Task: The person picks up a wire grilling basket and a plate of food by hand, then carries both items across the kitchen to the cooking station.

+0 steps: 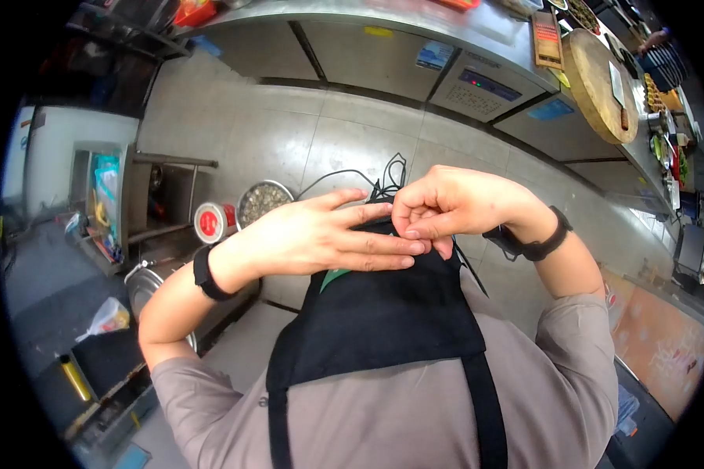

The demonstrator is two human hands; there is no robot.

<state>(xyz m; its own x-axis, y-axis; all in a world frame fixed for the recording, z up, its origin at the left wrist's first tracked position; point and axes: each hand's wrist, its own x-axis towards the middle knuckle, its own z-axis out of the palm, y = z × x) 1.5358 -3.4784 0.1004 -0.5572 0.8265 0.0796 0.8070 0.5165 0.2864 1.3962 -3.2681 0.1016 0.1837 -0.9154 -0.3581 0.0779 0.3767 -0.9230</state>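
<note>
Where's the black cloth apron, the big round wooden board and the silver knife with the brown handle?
Black cloth apron [375, 320]: head view, middle of its front.
Big round wooden board [590, 90]: head view, bare top surface.
Silver knife with brown handle [617, 84]: head view, the blade.

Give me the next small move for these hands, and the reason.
Perhaps open the right hand and draw it clear of the left hand: it is curled at the left's outstretched fingertips, over the black apron, and no held object shows.

Your right hand [450, 207] curls; can't tell if it pinches anything. Palm of your left hand [328, 236] hidden. Bits [264, 202] in bowl too small to name. Red basket [194, 12] cut by top edge.
</note>
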